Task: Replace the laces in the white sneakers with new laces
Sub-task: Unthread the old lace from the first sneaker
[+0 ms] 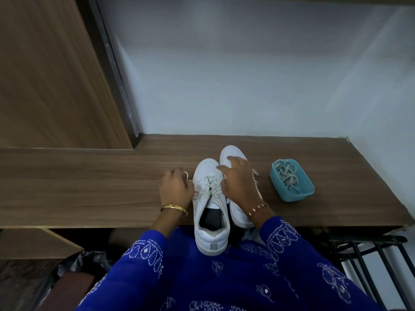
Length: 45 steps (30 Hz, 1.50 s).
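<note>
On the wooden shelf (89, 187), left hand (176, 187) fingers pinch the near sneaker's (210, 205) lace (187, 176); right hand (239, 182) fingers spread.

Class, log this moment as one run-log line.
left hand: on lace end | right hand: over right sneaker | left sneaker: laced | blue tub: laces inside

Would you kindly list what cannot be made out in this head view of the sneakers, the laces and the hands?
- Right sneaker: its lacing is hidden under the right hand.
- Left hand: fingers curl around a lace end beside the left sneaker; how firmly it grips is unclear.
- Laces in the blue container: tangled, so their number is uncertain.
- Left sneaker's heel: what supports it past the shelf edge is hidden.
</note>
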### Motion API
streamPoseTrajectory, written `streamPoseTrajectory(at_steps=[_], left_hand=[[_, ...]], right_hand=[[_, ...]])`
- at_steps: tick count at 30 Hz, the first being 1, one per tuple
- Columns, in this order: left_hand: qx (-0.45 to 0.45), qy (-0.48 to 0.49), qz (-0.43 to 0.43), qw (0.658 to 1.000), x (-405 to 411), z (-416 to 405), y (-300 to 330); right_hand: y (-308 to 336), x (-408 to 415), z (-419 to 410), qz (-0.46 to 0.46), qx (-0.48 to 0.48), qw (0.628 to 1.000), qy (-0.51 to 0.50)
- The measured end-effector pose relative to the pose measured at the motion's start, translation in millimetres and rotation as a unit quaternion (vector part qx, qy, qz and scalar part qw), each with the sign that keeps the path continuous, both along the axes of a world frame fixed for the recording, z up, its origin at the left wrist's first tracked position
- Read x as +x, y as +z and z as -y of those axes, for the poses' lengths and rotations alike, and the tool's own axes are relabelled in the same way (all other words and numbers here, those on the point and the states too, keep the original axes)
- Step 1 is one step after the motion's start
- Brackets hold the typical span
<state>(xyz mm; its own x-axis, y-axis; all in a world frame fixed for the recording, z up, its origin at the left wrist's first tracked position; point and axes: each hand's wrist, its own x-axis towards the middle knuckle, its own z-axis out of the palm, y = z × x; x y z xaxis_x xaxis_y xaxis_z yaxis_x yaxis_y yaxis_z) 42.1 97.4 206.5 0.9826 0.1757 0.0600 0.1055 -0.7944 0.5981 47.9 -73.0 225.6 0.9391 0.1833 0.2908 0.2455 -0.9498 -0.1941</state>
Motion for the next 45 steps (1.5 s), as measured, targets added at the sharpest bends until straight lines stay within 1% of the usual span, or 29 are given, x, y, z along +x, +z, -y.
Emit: streamPoseTrajectory(at_steps=[1,3,4,6,8,11,13,16,18,21,22,24,26,27,28,30,31,32,34,36,37,38,39,40,41,42,43,44,45], left_hand=[[0.020,-0.005,0.018,1.000,-3,2,3],[0.048,-0.054,0.066,0.995,-7,8,4],[0.064,-0.085,0.100,0.989,-9,10,2],[0.081,-0.142,0.129,0.978,-13,15,-3],[0.100,-0.173,0.124,0.972,-17,16,-6],[0.105,-0.179,0.083,0.975,-16,18,-11],[0.098,-0.172,0.051,0.979,-14,19,-9],[0.103,-0.154,0.023,0.982,-13,17,-5],[0.103,-0.147,0.017,0.984,-12,17,-4],[0.096,-0.143,0.014,0.985,-12,19,-5],[0.089,-0.139,0.015,0.986,-11,19,-6],[0.082,-0.135,0.019,0.987,-11,19,-8],[0.087,-0.139,0.019,0.986,-10,18,-10],[0.085,-0.143,0.014,0.986,-9,17,-10],[0.075,-0.149,0.009,0.986,-10,17,-10],[0.047,-0.165,0.003,0.985,-11,17,-14],[0.027,-0.172,-0.003,0.985,-11,17,-16],[-0.002,-0.174,-0.008,0.985,-11,18,-18],[-0.073,-0.158,-0.019,0.985,-9,17,-21],[-0.169,-0.129,-0.036,0.976,-10,17,-20],[-0.239,-0.104,-0.048,0.964,-12,18,-19],[-0.331,-0.069,-0.057,0.939,-15,18,-18],[-0.434,-0.023,-0.065,0.898,-14,17,-21],[-0.537,0.027,-0.070,0.840,-13,15,-22],[-0.627,0.075,-0.078,0.772,-9,11,-25],[-0.698,0.112,-0.086,0.702,-7,7,-25],[-0.742,0.144,-0.094,0.647,-5,4,-23],[-0.768,0.171,-0.101,0.609,-5,3,-19],[-0.778,0.192,-0.108,0.588,-5,3,-14]], right_hand=[[-4,-2,-3,-0.014,-0.023,0.999,0.028],[-8,-4,-7,-0.042,-0.046,0.995,0.073],[-9,-6,-8,-0.046,-0.057,0.994,0.084],[-9,-7,-8,-0.063,-0.056,0.993,0.085],[-5,-9,-10,-0.066,-0.060,0.993,0.073],[-1,-9,-9,-0.093,-0.048,0.993,0.054],[0,-7,-7,-0.124,-0.001,0.992,0.038],[2,-4,-8,-0.124,0.064,0.990,0.032],[4,0,-7,-0.110,0.132,0.985,0.019],[7,3,-3,-0.057,0.288,0.955,-0.048],[8,2,-3,-0.039,0.321,0.944,-0.061],[6,-1,-5,-0.028,0.358,0.929,-0.091],[3,-4,-9,-0.041,0.383,0.915,-0.118],[2,-5,-9,-0.048,0.377,0.917,-0.120],[2,-5,-8,-0.048,0.347,0.930,-0.110],[3,-2,-5,-0.031,0.219,0.974,-0.056],[4,0,-4,-0.038,0.151,0.988,-0.016],[4,2,-4,-0.057,0.092,0.994,0.022],[3,2,-6,-0.097,0.011,0.993,0.073],[-1,-2,-8,-0.115,-0.032,0.989,0.087],[-3,-3,-8,-0.120,-0.030,0.989,0.082],[-5,-4,-8,-0.120,-0.020,0.990,0.076],[-5,-5,-7,-0.115,-0.007,0.991,0.070],[-5,-4,-5,-0.109,0.003,0.992,0.061],[-5,-3,-3,-0.106,0.019,0.993,0.051],[-5,-2,-1,-0.103,0.045,0.993,0.041],[-6,0,2,-0.103,0.071,0.992,0.029],[-6,1,4,-0.108,0.087,0.990,0.021],[-7,0,5,-0.112,0.090,0.989,0.019]])
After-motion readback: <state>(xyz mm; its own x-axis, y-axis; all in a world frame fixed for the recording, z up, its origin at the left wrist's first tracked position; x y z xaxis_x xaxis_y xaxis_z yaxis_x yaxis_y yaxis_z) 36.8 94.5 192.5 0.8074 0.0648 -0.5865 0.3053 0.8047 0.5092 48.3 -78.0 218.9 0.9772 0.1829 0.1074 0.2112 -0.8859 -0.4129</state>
